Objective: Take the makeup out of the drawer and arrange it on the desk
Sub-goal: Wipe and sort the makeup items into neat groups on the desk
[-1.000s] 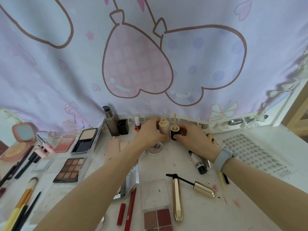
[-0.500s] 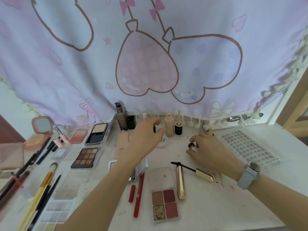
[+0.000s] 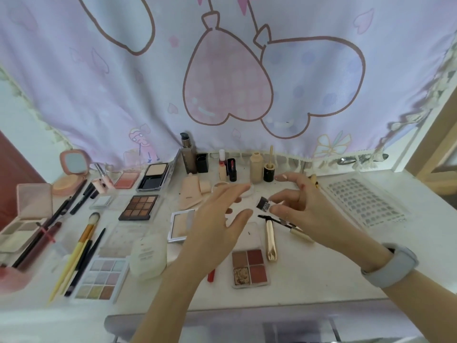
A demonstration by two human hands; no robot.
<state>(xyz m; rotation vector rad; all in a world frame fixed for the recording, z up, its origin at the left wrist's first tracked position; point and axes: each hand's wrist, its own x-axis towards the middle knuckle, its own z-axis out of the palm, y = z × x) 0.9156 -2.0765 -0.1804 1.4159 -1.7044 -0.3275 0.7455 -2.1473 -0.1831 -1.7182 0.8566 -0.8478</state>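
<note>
Sorting by kind shows on the desk: brushes far left, palettes beside them, bottles upright along the far edge. Left hand hovers spread, released; right hand pinches a small black-capped tube above the open mascara, probably to stand it.

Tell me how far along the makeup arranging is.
Mostly done: palettes, brushes and bottles such as the beige foundation bottle already sit on the white desk. The right hand pinches a small black tube; the left hand hovers open. That tube still needs placing.
</note>
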